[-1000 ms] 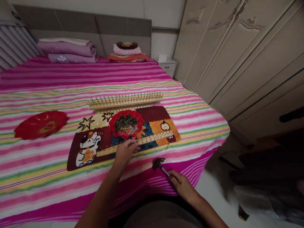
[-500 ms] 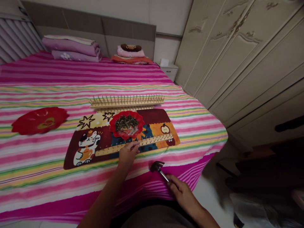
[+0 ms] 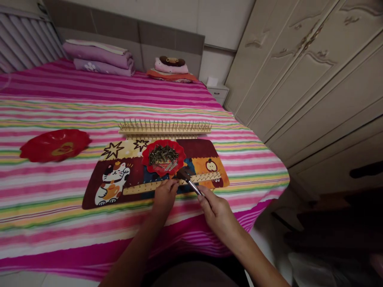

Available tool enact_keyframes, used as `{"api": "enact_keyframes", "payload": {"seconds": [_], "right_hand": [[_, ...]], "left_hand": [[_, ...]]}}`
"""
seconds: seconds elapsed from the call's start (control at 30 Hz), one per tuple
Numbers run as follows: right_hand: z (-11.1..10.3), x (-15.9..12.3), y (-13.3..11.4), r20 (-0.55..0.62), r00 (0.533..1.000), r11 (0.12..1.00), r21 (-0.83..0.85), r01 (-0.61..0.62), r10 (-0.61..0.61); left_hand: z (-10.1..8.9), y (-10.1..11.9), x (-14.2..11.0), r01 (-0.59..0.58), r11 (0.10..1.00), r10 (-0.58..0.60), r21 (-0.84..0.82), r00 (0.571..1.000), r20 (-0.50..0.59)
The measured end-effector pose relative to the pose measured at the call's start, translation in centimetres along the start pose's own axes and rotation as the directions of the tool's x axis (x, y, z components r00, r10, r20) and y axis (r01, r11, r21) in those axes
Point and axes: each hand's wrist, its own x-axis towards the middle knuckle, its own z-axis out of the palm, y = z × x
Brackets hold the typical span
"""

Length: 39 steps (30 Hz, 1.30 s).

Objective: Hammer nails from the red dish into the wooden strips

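My right hand [image 3: 216, 207] grips the metal handle of a hammer [image 3: 194, 187]. Its dark head is over the wooden strip [image 3: 140, 187], just right of my left fingertips. My left hand [image 3: 166, 194] is pinched closed at the strip's near edge, by the row of nails; whatever sits between the fingertips is too small to make out. Nails stand along the strip, several of them leaning at the right end. Behind it, a red scalloped bowl [image 3: 145, 162] holds a heap of loose nails [image 3: 163, 154]. All this lies on a patterned mat [image 3: 89, 195] with a cat drawing.
Beyond the mat lies a wooden piece [image 3: 164, 130] bristling with upright nails. A larger red dish [image 3: 38, 148] is at the left on the striped bedspread [image 3: 44, 187]. Folded bedding [image 3: 101, 59] lies by the headboard. A wardrobe [image 3: 287, 79] stands at the right.
My right hand has brought the hammer up and left, from the bed's near edge to over the strip beside my left fingers. My left hand stays at the strip; the view has shifted slightly.
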Motion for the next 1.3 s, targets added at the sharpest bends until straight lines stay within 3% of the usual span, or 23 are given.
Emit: {"api": "enact_keyframes", "payload": {"seconds": [0.13, 0.3, 0.43, 0.57, 0.7, 0.83, 1.03, 1.3], "right_hand": [[0.1, 0.2, 0.0, 0.079, 0.997, 0.998, -0.063, -0.015, 0.02], [-0.6, -2.3, 0.4, 0.107, 0.992, 0.996, 0.041, -0.073, 0.068], [0.0, -5.6, 3.3, 0.19, 0.962, 0.974, 0.081, -0.212, 0.193], [1.3, -7.8, 7.1, 0.225, 0.925, 0.935, 0.115, -0.336, 0.305], [2.3, -8.3, 9.3, 0.211, 0.892, 0.883, 0.174, -0.436, 0.399], [2.6, -8.2, 9.8, 0.216, 0.884, 0.862, 0.216, -0.458, 0.415], [2.5, -8.1, 9.5, 0.236, 0.863, 0.834, 0.241, -0.497, 0.446], [2.1, -7.5, 9.0, 0.253, 0.864, 0.834, 0.25, -0.492, 0.435]], "left_hand": [[-0.2, 0.3, 0.0, -0.019, 0.999, 0.019, 0.041, 1.0, 0.002], [-0.3, 0.6, 0.1, -0.021, 1.0, 0.021, 0.018, 1.0, 0.008], [-0.9, 0.7, -0.5, -0.007, 1.0, 0.007, 0.002, 1.0, 0.003], [-3.8, 1.5, -0.7, -0.024, 0.999, 0.025, 0.042, 0.999, -0.022], [-8.0, 3.0, 2.7, -0.03, 0.97, 0.042, 0.24, 0.998, -0.044], [-10.1, 3.5, 7.8, -0.02, 0.865, -0.038, 0.501, 0.994, 0.105], [-9.1, 1.8, 11.3, -0.084, 0.779, -0.15, 0.622, 0.937, 0.315], [-6.8, 1.5, 12.1, -0.319, 0.717, -0.056, 0.621, 0.86, 0.507]]}}
